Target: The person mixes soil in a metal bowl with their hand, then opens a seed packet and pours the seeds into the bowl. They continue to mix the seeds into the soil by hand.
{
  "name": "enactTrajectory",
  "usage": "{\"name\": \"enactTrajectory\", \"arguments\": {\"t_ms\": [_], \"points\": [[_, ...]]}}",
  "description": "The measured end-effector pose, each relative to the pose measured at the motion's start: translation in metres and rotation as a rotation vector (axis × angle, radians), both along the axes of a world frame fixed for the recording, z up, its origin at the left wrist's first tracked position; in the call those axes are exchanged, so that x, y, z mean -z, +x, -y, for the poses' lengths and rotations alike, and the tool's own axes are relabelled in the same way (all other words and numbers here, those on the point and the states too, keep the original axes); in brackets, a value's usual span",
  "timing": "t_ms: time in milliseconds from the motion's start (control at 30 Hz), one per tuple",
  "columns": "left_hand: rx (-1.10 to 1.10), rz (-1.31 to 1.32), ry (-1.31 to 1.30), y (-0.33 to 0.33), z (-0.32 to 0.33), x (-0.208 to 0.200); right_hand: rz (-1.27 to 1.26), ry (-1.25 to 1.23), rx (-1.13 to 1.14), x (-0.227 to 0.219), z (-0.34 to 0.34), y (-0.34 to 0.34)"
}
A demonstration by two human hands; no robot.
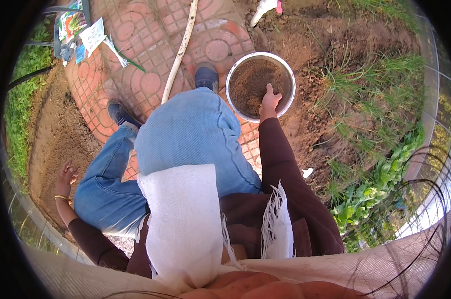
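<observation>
My right hand [270, 101] reaches into a round metal bowl [230, 94] of loose brown soil [253, 82]. Its thumb points up, and its fingers curl down into the soil near the bowl's right side, with their tips partly hidden. Beyond my left knee, my left hand [66, 180] hovers over a strip of bare, loose earth [53, 134]. Its fingers are half bent and apart, and nothing shows in them. A yellow bangle [63, 198] circles that wrist.
A pale hose [180, 52] runs across red paving [150, 35]. At the far left, a dark crate [86, 10] stands near colourful packets [71, 22], a white packet [92, 36] and white strips [116, 54]. Grassy plants [370, 94] grow on the right. A white pipe [262, 11] stands beyond the bowl.
</observation>
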State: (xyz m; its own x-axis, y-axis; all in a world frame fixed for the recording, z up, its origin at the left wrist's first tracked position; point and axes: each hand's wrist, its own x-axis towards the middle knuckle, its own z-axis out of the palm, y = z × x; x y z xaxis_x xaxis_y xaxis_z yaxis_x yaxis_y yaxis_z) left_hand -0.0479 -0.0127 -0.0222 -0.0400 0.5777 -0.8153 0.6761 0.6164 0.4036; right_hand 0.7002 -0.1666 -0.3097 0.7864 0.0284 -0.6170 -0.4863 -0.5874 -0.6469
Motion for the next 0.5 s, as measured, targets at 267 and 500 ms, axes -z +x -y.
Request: {"name": "enactTrajectory", "arguments": {"t_ms": [267, 500], "points": [[-0.030, 0.018, -0.008, -0.004, 0.001, 0.000, 0.097, 0.095, -0.474, 0.005, 0.006, -0.013], [0.013, -0.032, 0.025, 0.017, -0.001, -0.006, -0.138, 0.077, 0.038, 0.001, 0.038, -0.040]]}}
